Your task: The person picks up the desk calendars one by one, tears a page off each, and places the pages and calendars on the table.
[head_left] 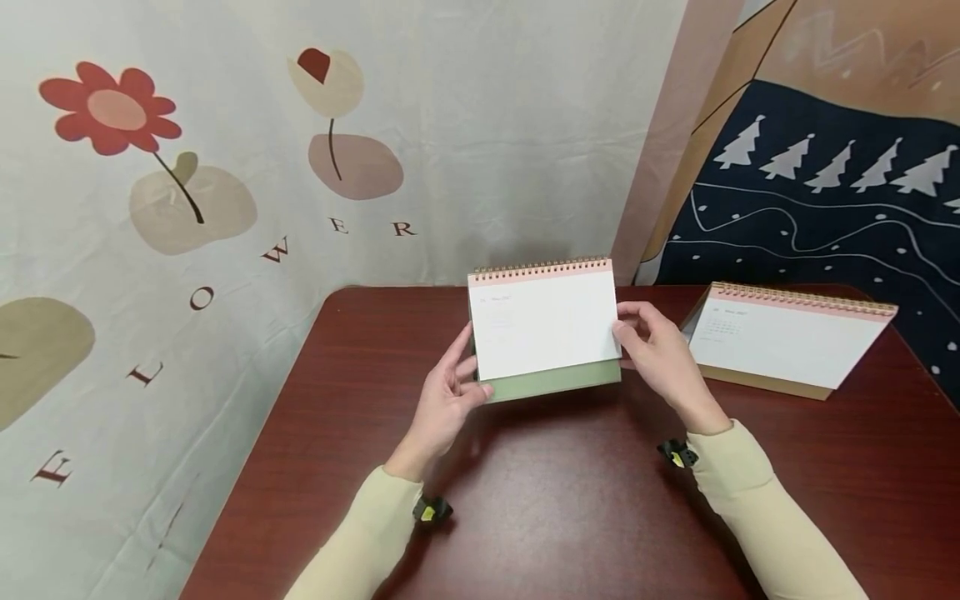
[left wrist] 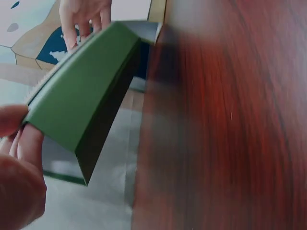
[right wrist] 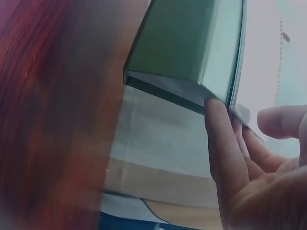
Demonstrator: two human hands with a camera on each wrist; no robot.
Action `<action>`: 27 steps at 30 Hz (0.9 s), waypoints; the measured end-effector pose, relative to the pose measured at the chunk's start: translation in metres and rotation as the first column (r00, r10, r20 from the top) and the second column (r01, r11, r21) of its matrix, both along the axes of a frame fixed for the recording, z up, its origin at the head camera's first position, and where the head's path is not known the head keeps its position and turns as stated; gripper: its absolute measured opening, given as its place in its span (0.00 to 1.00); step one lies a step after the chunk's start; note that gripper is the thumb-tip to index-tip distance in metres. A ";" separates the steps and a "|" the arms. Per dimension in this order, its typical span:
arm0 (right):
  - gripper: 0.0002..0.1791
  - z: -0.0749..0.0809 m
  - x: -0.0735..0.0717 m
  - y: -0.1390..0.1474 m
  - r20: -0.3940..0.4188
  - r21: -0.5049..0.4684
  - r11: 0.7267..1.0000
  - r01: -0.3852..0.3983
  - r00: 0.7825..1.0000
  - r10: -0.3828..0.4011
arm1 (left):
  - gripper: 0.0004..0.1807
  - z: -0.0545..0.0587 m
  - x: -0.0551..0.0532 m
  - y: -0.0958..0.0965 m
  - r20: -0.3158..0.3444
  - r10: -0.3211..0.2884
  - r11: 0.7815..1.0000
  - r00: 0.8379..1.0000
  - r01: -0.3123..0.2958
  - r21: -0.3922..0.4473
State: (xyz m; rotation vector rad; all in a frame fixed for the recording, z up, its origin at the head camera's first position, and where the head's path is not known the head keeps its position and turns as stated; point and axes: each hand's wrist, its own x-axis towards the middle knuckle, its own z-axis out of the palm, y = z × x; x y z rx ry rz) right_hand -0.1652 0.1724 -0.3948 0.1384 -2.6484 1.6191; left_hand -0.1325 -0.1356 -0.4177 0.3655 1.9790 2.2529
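Note:
A spiral-bound desk calendar [head_left: 547,321] with white pages, a pink top strip and a green base is held up over the table, tilted back. My left hand [head_left: 442,408] grips its lower left corner, thumb on the green front and fingers behind. At the right edge, my right hand [head_left: 663,354] holds it with the thumb by the page and the fingers behind. The left wrist view shows the green folded base [left wrist: 84,91] from below, its hollow end towards the left hand. In the right wrist view, fingertips [right wrist: 218,120] meet the base's end.
A second desk calendar [head_left: 787,342], with a tan base, stands on the right of the dark red wooden table [head_left: 555,500]. Behind the table hang a pale cloth [head_left: 480,125] with printed flowers and letters and a dark cloth [head_left: 810,217] with white trees.

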 end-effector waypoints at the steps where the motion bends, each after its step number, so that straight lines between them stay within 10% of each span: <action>1: 0.23 0.000 0.001 -0.002 -0.043 0.036 0.999 0.023 0.999 -0.021 | 0.49 0.000 0.000 0.002 0.011 0.015 1.000 1.000 -0.015 0.011; 5: 0.20 0.000 0.007 -0.010 -0.257 0.164 0.979 0.125 0.963 -0.080 | 0.41 -0.002 0.000 0.007 0.015 0.063 0.997 0.998 -0.064 0.031; 13: 0.23 0.002 0.019 -0.031 -0.584 0.288 0.939 0.189 0.811 0.016 | 0.40 0.000 0.002 0.011 0.031 0.089 0.994 0.996 -0.091 0.068; 19: 0.27 0.001 0.026 -0.045 -0.656 0.377 0.911 0.167 0.742 0.136 | 0.40 0.002 0.003 0.015 0.031 0.091 0.992 0.995 -0.094 0.083; 27: 0.36 0.000 0.025 -0.057 -0.625 0.484 0.873 0.057 0.721 0.299 | 0.39 0.003 0.003 0.019 0.064 0.083 0.994 0.994 -0.088 0.072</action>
